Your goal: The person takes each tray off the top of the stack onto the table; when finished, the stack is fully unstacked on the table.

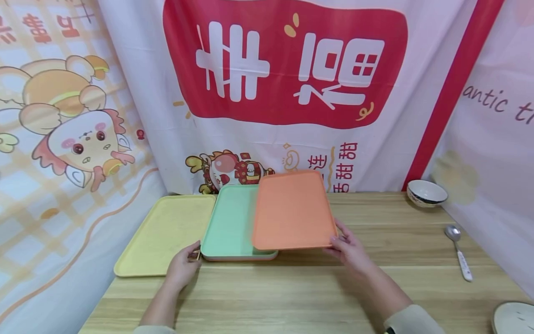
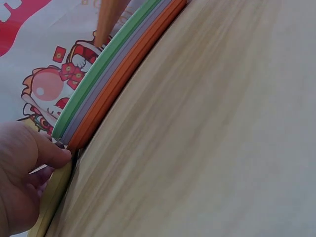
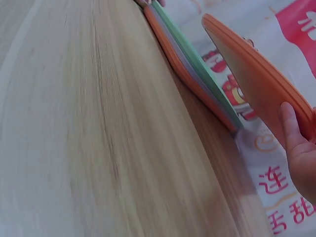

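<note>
An orange tray [image 1: 295, 211] is raised and tilted above a stack of trays, overlapping the right part of its green top tray [image 1: 233, 222]. My right hand [image 1: 352, 248] grips the orange tray by its near right corner. Below the green tray, the wrist views show a grey-purple tray [image 2: 94, 96] and another orange tray [image 2: 116, 81]. My left hand [image 1: 183, 266] has its fingertips right at the stack's near left corner, fingers loosely bent. Beside the stack on the left lies a yellow tray [image 1: 167, 234], partly behind that hand.
At the back right of the wooden table [image 1: 267, 297] is a patterned bowl [image 1: 426, 194]. In front of it lies a spoon [image 1: 460, 255] with a white handle. A pale plate [image 1: 515, 317] is cut off at the lower right. A printed curtain [image 1: 288, 139] hangs behind the trays.
</note>
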A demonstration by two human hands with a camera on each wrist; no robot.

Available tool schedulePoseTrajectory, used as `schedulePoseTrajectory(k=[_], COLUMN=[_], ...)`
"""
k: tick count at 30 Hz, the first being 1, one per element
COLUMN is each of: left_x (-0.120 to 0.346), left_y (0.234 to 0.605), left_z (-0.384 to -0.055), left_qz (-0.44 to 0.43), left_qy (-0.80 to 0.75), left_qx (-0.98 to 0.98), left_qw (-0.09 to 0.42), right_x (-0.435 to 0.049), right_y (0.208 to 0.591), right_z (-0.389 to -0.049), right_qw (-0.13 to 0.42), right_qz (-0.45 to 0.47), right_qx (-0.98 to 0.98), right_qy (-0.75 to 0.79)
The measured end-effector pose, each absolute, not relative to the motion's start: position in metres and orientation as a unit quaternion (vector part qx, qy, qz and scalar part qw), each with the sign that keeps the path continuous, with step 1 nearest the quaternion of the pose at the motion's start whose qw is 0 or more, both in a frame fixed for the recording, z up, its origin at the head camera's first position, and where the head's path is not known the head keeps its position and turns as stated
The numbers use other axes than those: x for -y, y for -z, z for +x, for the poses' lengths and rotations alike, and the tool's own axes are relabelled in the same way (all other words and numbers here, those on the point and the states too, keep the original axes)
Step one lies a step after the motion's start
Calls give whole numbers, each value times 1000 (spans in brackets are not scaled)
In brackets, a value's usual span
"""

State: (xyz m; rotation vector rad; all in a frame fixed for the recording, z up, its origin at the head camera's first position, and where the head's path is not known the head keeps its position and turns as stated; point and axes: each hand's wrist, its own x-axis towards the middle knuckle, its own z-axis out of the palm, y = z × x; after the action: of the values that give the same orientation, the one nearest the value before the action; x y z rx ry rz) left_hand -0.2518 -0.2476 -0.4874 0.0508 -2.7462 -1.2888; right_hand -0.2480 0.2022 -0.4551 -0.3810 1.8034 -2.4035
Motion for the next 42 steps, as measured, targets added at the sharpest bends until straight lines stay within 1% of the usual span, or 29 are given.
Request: schedulePoseTrajectory(k=[6, 13, 17, 21, 26, 29, 37, 42], left_x=[254, 251, 248, 247, 247, 247, 247, 247], left_y=[487, 484, 487, 490, 491, 491, 492, 493], left_z=[-249, -249, -252, -254, -254, -254, -254, -254], left_qz=[17, 5, 2, 9, 16, 19, 22, 21], left_qy=[415, 417, 424, 423, 420, 421, 422, 420], left_qx=[908, 908, 905, 905, 906, 906, 905, 905], left_qw=[56, 41, 42, 52, 51, 50, 54, 57], right_x=[-237, -265, -275, -282, -285, -284, -275, -273], right_y=[465, 476, 481, 487, 496, 499, 497, 493], right_z=[-240, -235, -233, -235, -241, -245, -260, -264], right_qw=[56, 62, 70, 79, 87, 88, 63, 56], right_qz=[-153, -221, -221, -203, -190, -161, -51, -25], right_qx=[-575, -507, -507, -527, -568, -615, -717, -793], right_qy=[802, 831, 830, 822, 796, 767, 692, 607])
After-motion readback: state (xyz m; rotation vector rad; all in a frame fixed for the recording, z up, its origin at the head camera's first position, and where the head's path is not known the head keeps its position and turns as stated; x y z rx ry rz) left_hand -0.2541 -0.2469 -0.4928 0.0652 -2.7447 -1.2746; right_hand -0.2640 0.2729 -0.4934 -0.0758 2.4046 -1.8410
